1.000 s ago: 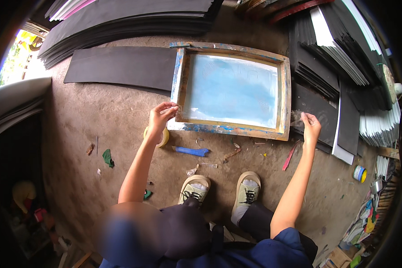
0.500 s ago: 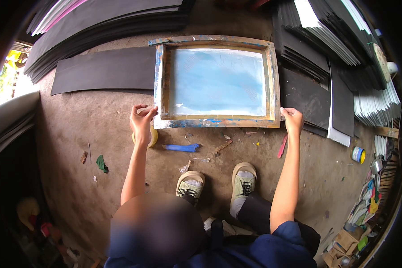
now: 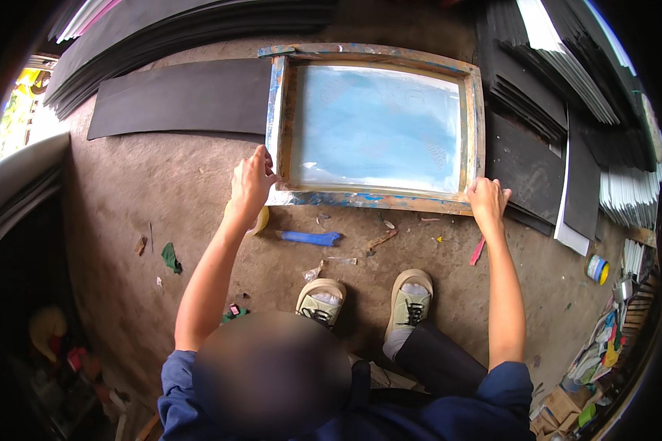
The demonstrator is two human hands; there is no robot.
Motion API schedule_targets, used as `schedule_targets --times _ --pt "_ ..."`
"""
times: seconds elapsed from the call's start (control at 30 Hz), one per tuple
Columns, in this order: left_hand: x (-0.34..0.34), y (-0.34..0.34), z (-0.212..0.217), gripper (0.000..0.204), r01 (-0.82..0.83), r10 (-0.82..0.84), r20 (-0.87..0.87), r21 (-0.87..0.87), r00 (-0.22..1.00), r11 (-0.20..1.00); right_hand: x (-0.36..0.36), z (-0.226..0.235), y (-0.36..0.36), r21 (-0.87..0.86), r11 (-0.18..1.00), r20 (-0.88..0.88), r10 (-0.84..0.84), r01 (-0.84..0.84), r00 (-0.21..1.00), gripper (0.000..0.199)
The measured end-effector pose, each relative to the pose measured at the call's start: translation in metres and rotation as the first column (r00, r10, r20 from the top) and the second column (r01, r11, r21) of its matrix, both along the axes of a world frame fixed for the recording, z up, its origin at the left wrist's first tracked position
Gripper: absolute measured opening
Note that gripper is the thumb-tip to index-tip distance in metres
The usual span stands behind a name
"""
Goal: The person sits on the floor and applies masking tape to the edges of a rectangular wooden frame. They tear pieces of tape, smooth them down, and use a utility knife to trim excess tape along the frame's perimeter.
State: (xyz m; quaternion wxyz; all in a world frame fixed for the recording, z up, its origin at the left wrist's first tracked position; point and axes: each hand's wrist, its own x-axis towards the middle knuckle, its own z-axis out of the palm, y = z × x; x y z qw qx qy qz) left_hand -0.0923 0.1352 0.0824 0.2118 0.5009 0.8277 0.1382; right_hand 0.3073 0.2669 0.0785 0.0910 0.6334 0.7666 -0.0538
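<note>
Squarely between the two hands lies the wooden frame (image 3: 375, 200), a paint-splashed rectangle around a pale blue panel (image 3: 378, 128). It rests toward the far side of the floor (image 3: 125, 198), its near rail facing the person, so most of it stretches beyond the hands and only its two near corners come within their reach.

At the near left corner is the left hand (image 3: 251, 182), its fingers bent against the outer side of the left rail. At the near right corner, the right hand (image 3: 487, 200) has its fingers curled over the wood, knuckles up. Both hands are partly closed and appear to touch the frame; whether they grip it firmly or only rest there, I cannot tell, since the fingertips are mostly hidden.

Close below the left wrist, partly covered by it, sits a yellowish roll (image 3: 259, 222). A blue strip (image 3: 310, 238) lies just to its right, nearer the person than the near rail. Beside the right forearm is a red strip (image 3: 478, 251).

Left of the frame, a long black sheet (image 3: 180, 101) reaches up to the left rail. Right of it, past the right hand, lies a dark board (image 3: 525, 165). The person's pale green shoes (image 3: 410, 303) stand on the near side of the frame, well apart from it.
</note>
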Motion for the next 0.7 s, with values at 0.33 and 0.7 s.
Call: schedule_targets --times 0.33,0.7 --pt "-0.001 0.02 -0.003 0.02 0.325 -0.349 -0.187 -0.15 0.918 0.934 -0.001 -0.01 0.013 -0.034 0.962 0.095 0.273 -0.271 0.957 0.01" --pt "0.004 0.033 -0.005 0.016 0.433 -0.471 -0.121 -0.249 0.874 0.867 0.002 -0.012 0.017 -0.069 0.954 0.061 0.295 -0.291 0.953 0.01"
